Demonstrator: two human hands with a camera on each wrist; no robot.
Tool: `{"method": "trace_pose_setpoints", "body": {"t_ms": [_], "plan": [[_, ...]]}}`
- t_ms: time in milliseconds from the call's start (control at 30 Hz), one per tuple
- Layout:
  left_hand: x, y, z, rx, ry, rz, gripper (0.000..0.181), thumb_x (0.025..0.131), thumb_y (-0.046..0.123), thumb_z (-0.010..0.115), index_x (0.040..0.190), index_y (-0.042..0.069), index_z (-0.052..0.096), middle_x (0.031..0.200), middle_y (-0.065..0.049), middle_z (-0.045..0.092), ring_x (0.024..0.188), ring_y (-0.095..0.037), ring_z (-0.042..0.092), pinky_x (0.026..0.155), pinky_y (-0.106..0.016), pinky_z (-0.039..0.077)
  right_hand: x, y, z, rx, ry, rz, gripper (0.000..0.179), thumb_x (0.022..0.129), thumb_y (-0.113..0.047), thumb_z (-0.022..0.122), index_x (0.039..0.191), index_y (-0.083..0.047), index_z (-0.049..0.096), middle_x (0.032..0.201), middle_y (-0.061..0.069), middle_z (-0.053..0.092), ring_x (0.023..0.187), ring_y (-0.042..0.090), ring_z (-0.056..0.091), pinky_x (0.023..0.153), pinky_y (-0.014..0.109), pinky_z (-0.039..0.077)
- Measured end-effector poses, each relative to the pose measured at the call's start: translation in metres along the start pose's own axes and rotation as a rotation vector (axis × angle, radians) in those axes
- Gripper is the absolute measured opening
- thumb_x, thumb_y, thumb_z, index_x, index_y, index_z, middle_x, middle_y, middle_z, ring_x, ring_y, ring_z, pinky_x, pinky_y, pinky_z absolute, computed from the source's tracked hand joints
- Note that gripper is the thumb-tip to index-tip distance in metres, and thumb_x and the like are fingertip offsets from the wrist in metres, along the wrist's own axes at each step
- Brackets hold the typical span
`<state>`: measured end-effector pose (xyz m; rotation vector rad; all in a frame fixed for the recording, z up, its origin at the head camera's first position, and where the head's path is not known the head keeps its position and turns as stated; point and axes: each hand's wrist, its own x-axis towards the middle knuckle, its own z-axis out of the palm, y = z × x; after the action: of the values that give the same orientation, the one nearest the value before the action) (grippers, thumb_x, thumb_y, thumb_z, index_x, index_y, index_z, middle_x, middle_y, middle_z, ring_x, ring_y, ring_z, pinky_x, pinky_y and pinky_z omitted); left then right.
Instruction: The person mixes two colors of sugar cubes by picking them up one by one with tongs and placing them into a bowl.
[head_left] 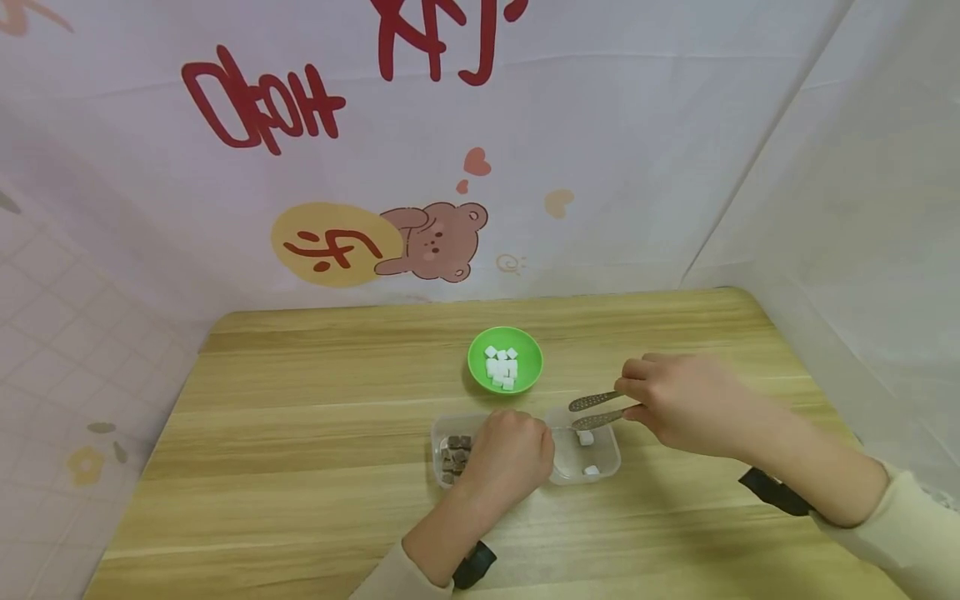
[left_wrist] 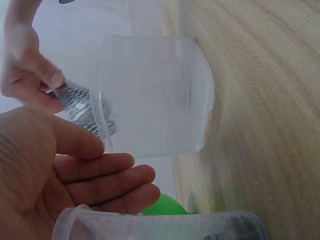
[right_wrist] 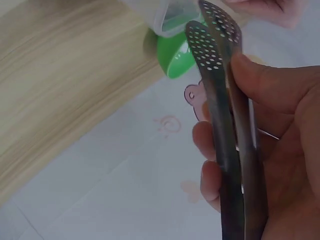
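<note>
My right hand (head_left: 678, 404) grips metal tongs (head_left: 597, 422) with perforated tips, over the right clear plastic container (head_left: 567, 457). The tips stand slightly apart in the right wrist view, with nothing visible between them. Two white cubes (head_left: 586, 437) lie inside this container. At its left rim is my left hand (head_left: 510, 454); in the left wrist view thumb and index finger (left_wrist: 117, 161) meet at the rim's corner and appear to pinch it. The left clear container (head_left: 436, 454), partly hidden by this hand, holds several brown cubes (head_left: 453, 458).
Behind the two containers stands a green bowl (head_left: 530, 340) with several white cubes (head_left: 501, 368) in it. All of this is on a wood-grain table (head_left: 300, 433). A printed white cloth (head_left: 622, 150) hangs along the table's back edge and the sides.
</note>
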<state>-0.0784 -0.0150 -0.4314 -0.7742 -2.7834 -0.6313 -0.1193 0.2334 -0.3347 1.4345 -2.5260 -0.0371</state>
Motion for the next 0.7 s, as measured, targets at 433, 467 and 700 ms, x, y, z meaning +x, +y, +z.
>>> {"method": "trace_pose_setpoints", "body": {"t_ms": [433,467,700], "plan": [[-0.002,0.0,-0.001,-0.004,0.005,0.005,0.05,0.092,0.007,0.062,0.049,0.016,0.039,0.048,0.009,0.03,0.049,-0.011,0.035,0.062,-0.033,0.046,0.008,-0.022,0.01,-0.149,-0.167,-0.046,0.026,0.069,-0.011,0.089,0.071,-0.013,0.063,0.068,-0.006,0.041,0.056,0.01,0.035,0.046,0.021,0.034],[-0.001,0.001,-0.001,-0.005,0.003,0.003,0.049,0.092,0.007,0.062,0.049,0.016,0.04,0.048,0.009,0.03,0.049,-0.011,0.035,0.062,-0.033,0.046,0.009,-0.024,0.011,-0.166,-0.174,-0.048,0.027,0.068,-0.008,0.087,0.068,-0.013,0.06,0.067,-0.006,0.039,0.055,0.01,0.033,0.045,0.021,0.031],[-0.002,0.001,-0.001,-0.001,-0.001,-0.001,0.049,0.091,0.007,0.063,0.049,0.016,0.04,0.049,0.009,0.029,0.049,-0.011,0.035,0.06,-0.032,0.045,0.014,-0.035,0.016,-0.283,-0.198,-0.074,0.028,0.061,-0.003,0.079,0.061,-0.012,0.053,0.064,-0.003,0.037,0.053,0.014,0.032,0.046,0.023,0.029]]}}
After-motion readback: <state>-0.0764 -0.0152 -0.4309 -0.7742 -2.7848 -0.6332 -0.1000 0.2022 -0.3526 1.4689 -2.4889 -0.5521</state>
